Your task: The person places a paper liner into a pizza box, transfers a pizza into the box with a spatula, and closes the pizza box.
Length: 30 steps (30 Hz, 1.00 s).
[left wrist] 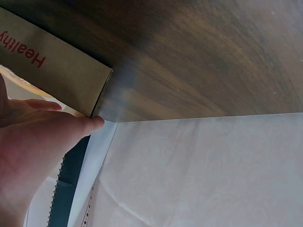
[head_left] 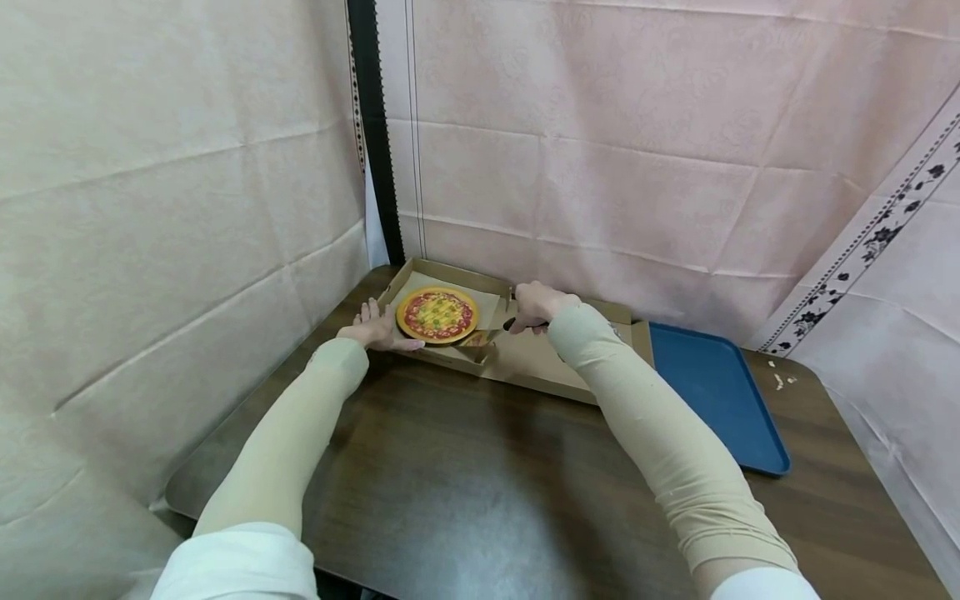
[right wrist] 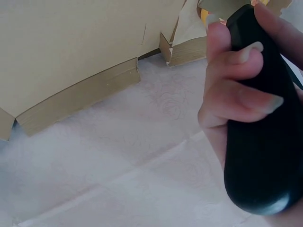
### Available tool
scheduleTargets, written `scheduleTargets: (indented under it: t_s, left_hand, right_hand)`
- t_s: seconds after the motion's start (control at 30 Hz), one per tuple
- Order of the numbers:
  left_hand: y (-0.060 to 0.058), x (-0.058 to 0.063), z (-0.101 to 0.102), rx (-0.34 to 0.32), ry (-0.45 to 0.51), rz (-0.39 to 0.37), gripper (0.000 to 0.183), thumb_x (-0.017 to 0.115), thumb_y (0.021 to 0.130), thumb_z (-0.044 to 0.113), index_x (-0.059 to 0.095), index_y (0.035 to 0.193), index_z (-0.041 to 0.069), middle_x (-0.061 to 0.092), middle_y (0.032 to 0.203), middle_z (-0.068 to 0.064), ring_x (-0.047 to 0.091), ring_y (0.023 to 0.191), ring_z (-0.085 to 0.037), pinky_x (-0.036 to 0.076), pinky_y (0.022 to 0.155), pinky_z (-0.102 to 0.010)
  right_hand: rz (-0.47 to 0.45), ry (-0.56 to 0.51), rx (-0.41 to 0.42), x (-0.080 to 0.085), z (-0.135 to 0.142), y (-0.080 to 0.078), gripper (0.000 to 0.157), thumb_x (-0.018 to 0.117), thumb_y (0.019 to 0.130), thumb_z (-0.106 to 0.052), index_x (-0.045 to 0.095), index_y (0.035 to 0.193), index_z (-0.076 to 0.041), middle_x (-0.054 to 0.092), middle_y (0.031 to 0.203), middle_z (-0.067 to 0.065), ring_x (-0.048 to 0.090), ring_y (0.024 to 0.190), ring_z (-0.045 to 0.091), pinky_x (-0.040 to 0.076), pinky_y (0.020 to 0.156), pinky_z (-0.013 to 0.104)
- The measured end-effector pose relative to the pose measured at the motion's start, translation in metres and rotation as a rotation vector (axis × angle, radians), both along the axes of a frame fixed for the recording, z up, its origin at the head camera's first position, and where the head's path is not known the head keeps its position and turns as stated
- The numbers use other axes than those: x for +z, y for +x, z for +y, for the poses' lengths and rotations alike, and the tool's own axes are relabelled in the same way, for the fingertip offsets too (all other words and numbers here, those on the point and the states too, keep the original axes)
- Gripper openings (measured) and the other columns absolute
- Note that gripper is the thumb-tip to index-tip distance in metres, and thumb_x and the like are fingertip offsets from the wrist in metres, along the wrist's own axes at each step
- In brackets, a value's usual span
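Observation:
A round pizza [head_left: 437,315] with a yellow rim and red and green topping lies on white paper in an opened cardboard pizza box [head_left: 450,360]. At the box's left front corner is my left hand [head_left: 372,327], its fingers spread and its thumb reaching along the front wall. In the left wrist view a fingertip meets the corner of the box wall [left wrist: 61,66]. My right hand [head_left: 536,304] grips the thick black handle of a pizza server [right wrist: 265,142]. Its flat metal blade [head_left: 483,337] lies low at the pizza's right front side.
The box lid [head_left: 536,367] lies folded out to the right on the brown table [head_left: 450,467]. A blue tray [head_left: 708,392] stands right of it, with small pale scraps [head_left: 780,382] beyond. Pink cloth walls [head_left: 600,150] rise behind and on the left.

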State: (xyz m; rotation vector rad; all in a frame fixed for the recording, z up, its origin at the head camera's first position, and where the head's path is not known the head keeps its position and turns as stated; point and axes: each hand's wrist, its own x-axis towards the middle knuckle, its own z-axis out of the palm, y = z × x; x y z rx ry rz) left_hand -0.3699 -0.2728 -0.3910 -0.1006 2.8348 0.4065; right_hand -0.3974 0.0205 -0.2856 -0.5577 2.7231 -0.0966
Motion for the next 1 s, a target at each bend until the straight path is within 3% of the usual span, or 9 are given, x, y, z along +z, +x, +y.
scheduleTargets:
  t_s: [0.27,0.47,0.53,0.6,0.77,0.97,1.0]
  left_hand:
    - [-0.002,-0.002,0.002,0.004,0.012,0.003,0.111,0.053,0.086,0.068,0.003,0.153,-0.005,-0.014,0.154,-0.037,-0.008,0.145,-0.051,0.006,0.12,-0.058]
    - [-0.005,-0.004,0.0,0.024,0.021,0.009,0.11,0.054,0.086,0.067,0.004,0.153,-0.005,-0.013,0.154,-0.038,-0.008,0.145,-0.052,0.005,0.12,-0.057]
    - [-0.006,-0.005,0.0,0.032,0.033,0.011,0.109,0.055,0.086,0.065,0.004,0.153,-0.005,-0.013,0.154,-0.038,-0.008,0.145,-0.052,0.005,0.12,-0.058]
    - [-0.006,-0.006,-0.001,0.03,0.032,0.01,0.109,0.055,0.086,0.065,0.005,0.152,-0.006,-0.012,0.153,-0.039,-0.007,0.144,-0.053,0.006,0.12,-0.058]
    - [-0.007,-0.005,-0.001,0.021,0.016,0.005,0.111,0.055,0.085,0.066,0.006,0.152,-0.007,-0.01,0.153,-0.04,-0.005,0.144,-0.054,0.008,0.12,-0.058]
    - [-0.009,-0.004,-0.001,0.036,0.044,-0.009,0.119,0.056,0.08,0.073,0.004,0.153,-0.005,-0.014,0.154,-0.038,-0.009,0.145,-0.052,0.004,0.119,-0.06]
    - [-0.014,-0.01,-0.005,0.029,0.052,0.003,0.126,0.055,0.075,0.079,0.003,0.153,-0.005,-0.015,0.153,-0.038,-0.01,0.144,-0.053,0.004,0.119,-0.061]
  right_hand:
    - [0.005,-0.027,0.022,0.004,0.017,-0.001,0.03,0.072,0.087,-0.027,0.059,0.07,-0.006,0.054,0.055,0.002,0.044,0.042,0.011,0.039,0.042,0.023]
    - [0.06,-0.076,0.084,0.001,0.045,0.0,0.028,0.07,0.089,-0.027,0.072,0.085,0.0,0.07,0.075,0.014,0.054,0.05,0.013,0.045,0.048,0.024]
    - [0.084,-0.118,0.098,-0.004,0.056,0.0,0.029,0.069,0.09,-0.027,0.073,0.088,0.001,0.071,0.079,0.016,0.056,0.052,0.014,0.046,0.049,0.024]
    - [0.115,-0.164,0.112,-0.01,0.068,-0.001,0.03,0.067,0.091,-0.027,0.072,0.084,0.002,0.069,0.071,0.014,0.054,0.05,0.014,0.044,0.048,0.024]
    - [0.224,-0.274,0.084,-0.028,0.097,-0.002,0.033,0.063,0.094,-0.03,0.065,0.071,-0.006,0.049,0.053,0.001,0.038,0.045,0.013,0.032,0.048,0.026]
    - [0.371,-0.378,0.055,-0.045,0.13,-0.001,0.033,0.06,0.096,-0.031,0.062,0.076,-0.004,0.047,0.06,0.004,0.037,0.047,0.016,0.029,0.049,0.028]
    - [0.388,-0.392,0.05,-0.048,0.135,-0.001,0.032,0.06,0.096,-0.03,0.062,0.077,-0.004,0.047,0.06,0.005,0.037,0.046,0.016,0.029,0.049,0.028]
